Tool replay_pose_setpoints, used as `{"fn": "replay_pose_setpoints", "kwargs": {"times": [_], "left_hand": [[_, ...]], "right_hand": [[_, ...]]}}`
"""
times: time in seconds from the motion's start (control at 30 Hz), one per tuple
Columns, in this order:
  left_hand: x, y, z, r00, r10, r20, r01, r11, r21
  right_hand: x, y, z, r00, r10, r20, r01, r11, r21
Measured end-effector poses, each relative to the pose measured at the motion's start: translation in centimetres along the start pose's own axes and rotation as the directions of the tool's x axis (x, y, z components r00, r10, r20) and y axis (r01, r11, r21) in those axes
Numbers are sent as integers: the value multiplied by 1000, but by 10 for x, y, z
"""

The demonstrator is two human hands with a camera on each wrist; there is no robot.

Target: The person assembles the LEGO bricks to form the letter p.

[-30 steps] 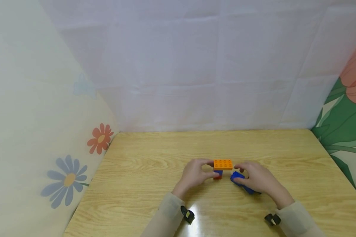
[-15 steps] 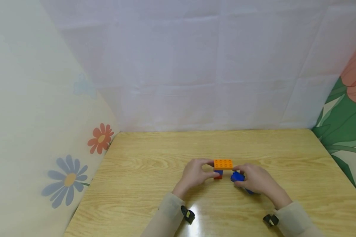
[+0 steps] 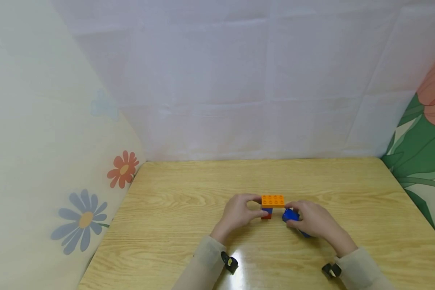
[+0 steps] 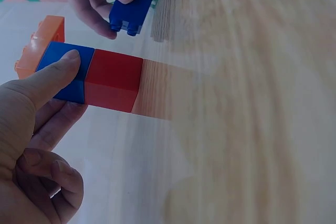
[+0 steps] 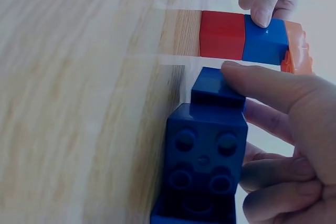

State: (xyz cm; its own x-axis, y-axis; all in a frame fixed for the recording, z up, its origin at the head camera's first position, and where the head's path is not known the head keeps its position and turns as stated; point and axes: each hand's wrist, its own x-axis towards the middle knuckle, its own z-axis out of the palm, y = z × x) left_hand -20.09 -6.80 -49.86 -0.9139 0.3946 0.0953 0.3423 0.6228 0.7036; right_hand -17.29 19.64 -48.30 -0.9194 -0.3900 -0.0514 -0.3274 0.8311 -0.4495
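Our left hand (image 3: 239, 211) pinches the blue block (image 5: 266, 45) between the orange brick (image 3: 273, 201) and red block (image 5: 222, 35); we should hold still. Our right hand (image 3: 313, 217) grips the studded blue piece (image 5: 205, 137) at the orange brick's four o'clock.

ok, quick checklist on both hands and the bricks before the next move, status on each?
1. Left hand gripping the stack: ok, held at the blue middle block.
2. Red block resting on the table: ok.
3. Orange block supported at both ends: not ok, its end toward the right hand overhangs.
4. Orange block fully pressed down: cannot tell.
5. Right hand gripping the dark blue piece: ok.
6. Dark blue piece clear of the stack: ok, left wrist view shows a gap.
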Motion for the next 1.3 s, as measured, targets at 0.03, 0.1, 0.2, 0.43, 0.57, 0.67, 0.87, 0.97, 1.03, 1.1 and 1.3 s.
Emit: {"fn": "replay_pose_setpoints", "kwargs": {"times": [0.03,0.1,0.2,0.43,0.57,0.67,0.87,0.97,1.03,1.1,1.3], "left_hand": [[0,0,0,1000,-1,1,1,1000,0],[0,0,0,1000,-3,1,3,1000,1],[0,0,0,1000,-5,2,5,1000,4],[0,1,0,1000,-12,3,12,1000,-3],[0,1,0,1000,-9,-1,9,1000,-7],[0,0,0,1000,-4,-2,4,1000,-5],[0,0,1,1000,-1,-2,1,1000,-4],[0,0,1,1000,-2,0,2,1000,-9],[0,0,1,1000,-5,1,5,1000,-18],[0,0,1,1000,-6,1,6,1000,-21],[0,0,1,1000,-5,1,5,1000,-19]], "right_hand": [[0,0,0,1000,3,-5,-3,1000,6],[-1,0,0,1000,10,-14,-10,1000,21],[-2,0,-1,999,16,-32,-14,999,37],[-4,3,-5,995,4,-95,1,999,52],[-5,4,-6,989,-11,-149,19,999,50],[-5,4,-6,981,-21,-193,31,998,52],[-4,5,-8,970,-5,-242,25,997,80],[-4,4,-9,968,13,-252,14,994,106],[-4,4,-10,961,4,-275,27,994,110],[-4,4,-10,950,-15,-311,53,992,112],[-4,4,-10,920,-38,-389,99,986,137]]}}
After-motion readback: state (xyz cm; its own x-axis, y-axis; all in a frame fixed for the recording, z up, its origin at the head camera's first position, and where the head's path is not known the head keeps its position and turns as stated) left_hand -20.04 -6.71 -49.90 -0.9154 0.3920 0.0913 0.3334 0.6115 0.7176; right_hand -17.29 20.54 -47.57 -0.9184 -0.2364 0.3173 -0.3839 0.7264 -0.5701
